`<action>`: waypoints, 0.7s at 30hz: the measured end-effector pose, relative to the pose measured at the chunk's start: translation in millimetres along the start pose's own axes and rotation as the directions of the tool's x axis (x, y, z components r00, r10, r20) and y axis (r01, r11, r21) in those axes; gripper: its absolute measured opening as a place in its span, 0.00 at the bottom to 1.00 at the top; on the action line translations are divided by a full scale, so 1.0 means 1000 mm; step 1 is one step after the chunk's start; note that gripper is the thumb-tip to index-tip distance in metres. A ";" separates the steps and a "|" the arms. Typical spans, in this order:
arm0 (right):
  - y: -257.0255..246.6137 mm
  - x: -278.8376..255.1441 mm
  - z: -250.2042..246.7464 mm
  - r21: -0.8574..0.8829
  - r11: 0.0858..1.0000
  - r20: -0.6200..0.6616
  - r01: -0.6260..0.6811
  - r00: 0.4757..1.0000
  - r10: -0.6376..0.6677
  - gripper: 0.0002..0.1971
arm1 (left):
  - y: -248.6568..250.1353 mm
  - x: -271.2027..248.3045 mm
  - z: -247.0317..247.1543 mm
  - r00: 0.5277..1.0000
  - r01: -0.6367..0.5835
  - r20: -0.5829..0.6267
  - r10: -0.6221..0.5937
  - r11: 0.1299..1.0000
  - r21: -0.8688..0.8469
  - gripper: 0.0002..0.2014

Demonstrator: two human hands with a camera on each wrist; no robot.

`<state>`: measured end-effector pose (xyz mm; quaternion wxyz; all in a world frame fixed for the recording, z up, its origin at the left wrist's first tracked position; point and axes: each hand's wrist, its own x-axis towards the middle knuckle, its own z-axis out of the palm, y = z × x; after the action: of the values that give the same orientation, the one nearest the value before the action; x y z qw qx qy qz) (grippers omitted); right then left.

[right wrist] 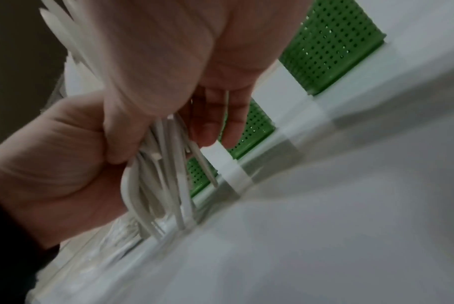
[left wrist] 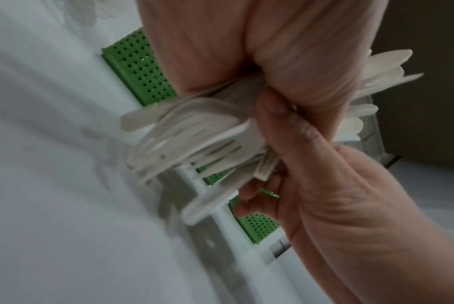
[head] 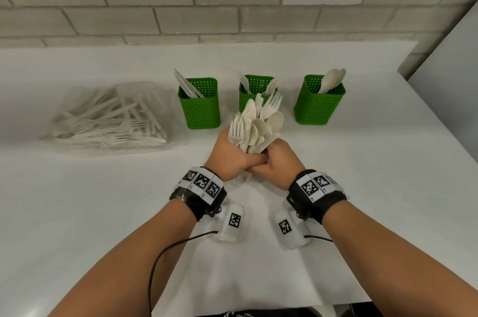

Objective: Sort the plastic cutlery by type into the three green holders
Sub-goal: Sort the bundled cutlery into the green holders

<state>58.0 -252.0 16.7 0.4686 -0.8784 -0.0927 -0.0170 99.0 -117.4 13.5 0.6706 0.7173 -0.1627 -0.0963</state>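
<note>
Standing upright, cutlery bundle (head: pixel 254 125) clasped in both hands' grip, left hand (head: pixel 230 156), right hand (head: pixel 278 163)

I see my left hand (left wrist: pixel 246 51) and right hand (left wrist: pixel 337 195) both gripping the cutlery bundle (left wrist: pixel 194 139), green holders (left wrist: pixel 140 67) behind.

A long white countertop (head: pixel 77 213) runs left to right against a far wall of pale grey painted blocks (head: pixel 181 6) laid in staggered courses, while a smooth grey panel (head: pixel 450 63) angles in at the far right corner, all under soft, even light with faint shadows.
</note>
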 end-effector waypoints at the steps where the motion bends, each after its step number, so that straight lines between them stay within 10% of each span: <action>1: 0.001 0.002 0.000 -0.021 1.000 0.002 -0.014 1.000 0.014 0.25 | -0.002 0.000 0.002 1.000 0.003 -0.018 -0.003 1.000 -0.004 0.23; 12: -0.004 0.019 -0.009 -0.276 0.961 0.015 0.029 1.000 -0.026 0.29 | -0.004 0.004 -0.001 0.978 -0.001 -0.204 -0.052 0.967 -0.253 0.17; 21: -0.010 0.016 -0.005 -0.054 0.997 0.049 0.052 0.998 -0.050 0.27 | 0.003 -0.003 -0.003 0.989 0.133 0.012 -0.149 0.839 -0.528 0.23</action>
<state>72.7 -248.2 29.4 0.4411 -0.8885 -0.1257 -0.0108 97.4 -113.5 16.2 0.8349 0.5173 -0.0673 -0.1757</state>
